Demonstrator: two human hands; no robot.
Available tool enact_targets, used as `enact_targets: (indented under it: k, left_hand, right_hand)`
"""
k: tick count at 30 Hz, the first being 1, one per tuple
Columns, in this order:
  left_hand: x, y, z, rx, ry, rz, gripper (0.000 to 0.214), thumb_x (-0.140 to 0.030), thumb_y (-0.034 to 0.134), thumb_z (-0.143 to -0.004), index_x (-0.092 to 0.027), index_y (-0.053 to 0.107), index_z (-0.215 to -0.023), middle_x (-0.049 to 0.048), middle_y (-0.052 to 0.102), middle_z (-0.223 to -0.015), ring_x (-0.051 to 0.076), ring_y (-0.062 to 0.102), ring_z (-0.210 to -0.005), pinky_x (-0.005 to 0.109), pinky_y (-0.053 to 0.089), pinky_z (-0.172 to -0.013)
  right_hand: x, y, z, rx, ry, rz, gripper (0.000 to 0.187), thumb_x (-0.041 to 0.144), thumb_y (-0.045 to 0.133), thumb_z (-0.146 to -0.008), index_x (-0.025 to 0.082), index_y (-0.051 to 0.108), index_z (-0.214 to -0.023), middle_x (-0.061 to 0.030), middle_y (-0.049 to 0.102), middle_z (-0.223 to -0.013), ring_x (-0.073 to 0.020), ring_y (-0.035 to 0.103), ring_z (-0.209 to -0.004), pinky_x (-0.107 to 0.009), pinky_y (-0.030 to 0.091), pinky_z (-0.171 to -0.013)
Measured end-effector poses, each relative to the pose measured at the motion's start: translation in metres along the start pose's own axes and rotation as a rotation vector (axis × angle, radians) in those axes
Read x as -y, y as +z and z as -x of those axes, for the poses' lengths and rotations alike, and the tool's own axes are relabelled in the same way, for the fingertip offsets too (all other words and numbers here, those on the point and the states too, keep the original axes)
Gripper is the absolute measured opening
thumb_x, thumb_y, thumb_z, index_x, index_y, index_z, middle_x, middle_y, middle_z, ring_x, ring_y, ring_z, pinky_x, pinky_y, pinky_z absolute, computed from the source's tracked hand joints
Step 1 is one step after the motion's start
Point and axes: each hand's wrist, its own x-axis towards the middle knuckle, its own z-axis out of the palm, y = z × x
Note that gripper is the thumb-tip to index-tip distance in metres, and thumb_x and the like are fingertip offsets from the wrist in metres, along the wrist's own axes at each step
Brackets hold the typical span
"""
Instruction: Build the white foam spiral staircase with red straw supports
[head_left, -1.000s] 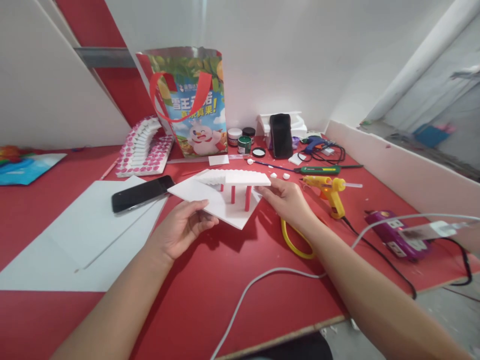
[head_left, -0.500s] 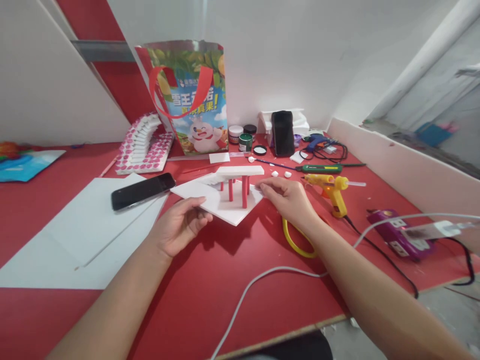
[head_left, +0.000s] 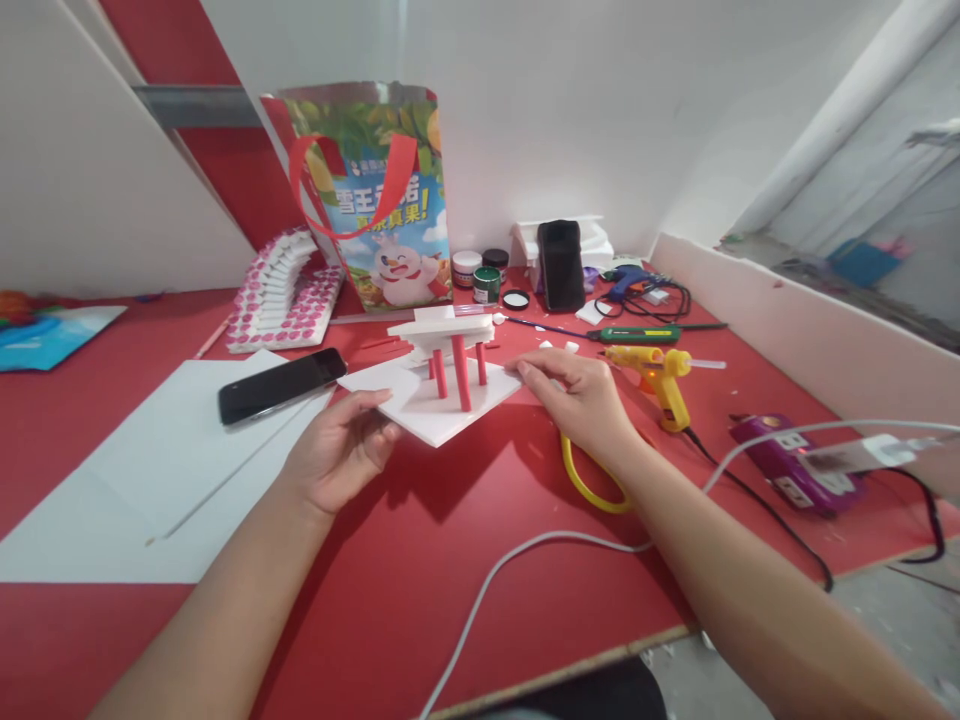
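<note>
A small foam-board model is held just above the red table, its white base tilted with one corner toward me. Several red posts rise from the base and carry a white slab roof. My left hand pinches the base's left edge, thumb on top and fingers curled beneath. At the opposite side, my right hand grips the right corner between thumb and fingers. Its fingertips are partly hidden.
Left lie white sheets and a black phone. Behind stand a printed bag, paint jars and a propped phone. Right are a yellow glue gun, a green-handled screwdriver, a purple power strip and a white cable.
The model has turned between my hands, so its posts and roof show from another angle. It and my left hand have shifted slightly left.
</note>
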Motion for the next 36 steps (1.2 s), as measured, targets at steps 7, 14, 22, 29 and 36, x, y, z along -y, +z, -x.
enact_targets:
  k: [7, 14, 22, 29, 36]
  left_hand:
    - [0.005, -0.003, -0.008, -0.091, -0.010, -0.158, 0.021, -0.002, 0.050, -0.093, -0.011, 0.063, -0.079, 0.0006, 0.061, -0.051, 0.010, 0.058, -0.035, 0.011, 0.043, -0.030]
    - [0.007, -0.008, -0.015, -0.095, 0.021, -0.202, 0.016, -0.001, 0.057, -0.091, -0.010, 0.062, -0.079, -0.0013, 0.059, -0.051, 0.007, 0.055, -0.035, 0.008, 0.038, -0.028]
    - [-0.006, 0.001, -0.002, -0.017, -0.116, 0.104, 0.031, -0.005, 0.036, -0.100, -0.010, 0.059, -0.079, 0.0021, 0.062, -0.053, 0.005, 0.055, -0.033, 0.006, 0.043, -0.033]
    - [-0.010, -0.001, 0.001, 0.022, -0.226, 0.251, 0.035, -0.008, 0.034, -0.100, -0.016, 0.050, -0.070, -0.0011, 0.051, -0.047, 0.006, 0.054, -0.033, 0.007, 0.044, -0.032]
    - [-0.010, 0.001, 0.005, 0.047, -0.274, 0.308, 0.036, -0.010, 0.030, -0.100, -0.015, 0.051, -0.071, -0.0005, 0.049, -0.048, 0.004, 0.051, -0.033, 0.005, 0.040, -0.032]
  right_hand:
    - [-0.010, 0.004, -0.001, 0.087, 0.096, 0.053, 0.015, 0.022, 0.064, -0.087, 0.019, 0.078, -0.090, -0.0045, 0.079, -0.090, -0.0174, 0.071, -0.077, -0.029, 0.054, -0.073]
    - [-0.014, 0.008, -0.001, 0.154, 0.132, 0.081, 0.012, 0.023, 0.066, -0.086, 0.018, 0.078, -0.088, -0.0054, 0.079, -0.089, -0.0174, 0.069, -0.077, -0.029, 0.054, -0.074]
    - [0.009, 0.000, 0.000, -0.024, 0.107, -0.175, 0.027, 0.037, 0.059, -0.097, 0.018, 0.078, -0.101, -0.0047, 0.078, -0.093, -0.0164, 0.072, -0.080, -0.028, 0.057, -0.076]
    - [0.016, -0.003, 0.003, -0.078, -0.024, -0.183, 0.025, 0.038, 0.061, -0.098, 0.022, 0.079, -0.103, -0.0053, 0.078, -0.100, -0.0172, 0.072, -0.087, -0.030, 0.060, -0.081]
    - [0.018, -0.004, 0.003, -0.089, -0.113, -0.143, 0.022, 0.031, 0.060, -0.099, 0.024, 0.079, -0.108, -0.0056, 0.079, -0.108, -0.0193, 0.073, -0.100, -0.032, 0.058, -0.089]
